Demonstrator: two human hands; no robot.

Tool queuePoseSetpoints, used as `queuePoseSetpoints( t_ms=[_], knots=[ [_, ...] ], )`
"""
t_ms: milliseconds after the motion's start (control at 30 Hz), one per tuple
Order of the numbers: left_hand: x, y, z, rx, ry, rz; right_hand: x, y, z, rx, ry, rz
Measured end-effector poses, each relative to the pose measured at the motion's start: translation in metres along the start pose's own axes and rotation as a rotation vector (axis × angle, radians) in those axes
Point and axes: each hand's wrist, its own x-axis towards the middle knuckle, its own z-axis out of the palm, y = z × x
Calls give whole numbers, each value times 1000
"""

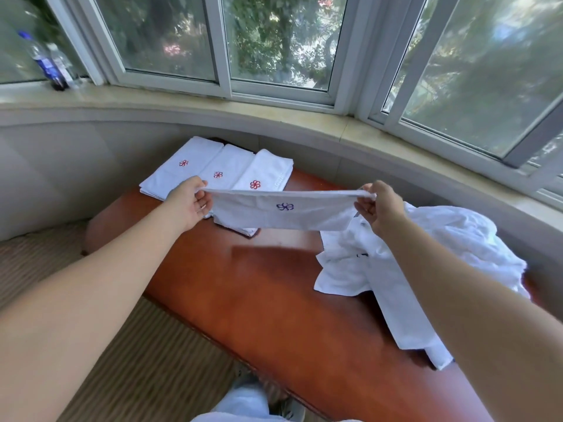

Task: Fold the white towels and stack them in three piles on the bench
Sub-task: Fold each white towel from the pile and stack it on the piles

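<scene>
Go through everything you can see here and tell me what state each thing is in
Left hand: pinching the held towel's corner.
Right hand: pinching its other corner.
Held towel: stretched in the air.
Three piles: folded, side by side.
Heap: unfolded.
Bottles: upright on the sill.

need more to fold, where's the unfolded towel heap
In the head view the heap lies on the right end of the bench, under the right forearm, below the window sill.
</scene>
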Motion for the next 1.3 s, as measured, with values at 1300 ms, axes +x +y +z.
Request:
queuePoseSetpoints(
  t_ms=[1300],
  knots=[
    [133, -174, -106, 1168, -86, -28, 122, 216, -44, -1128, -174, 75]
  ],
)
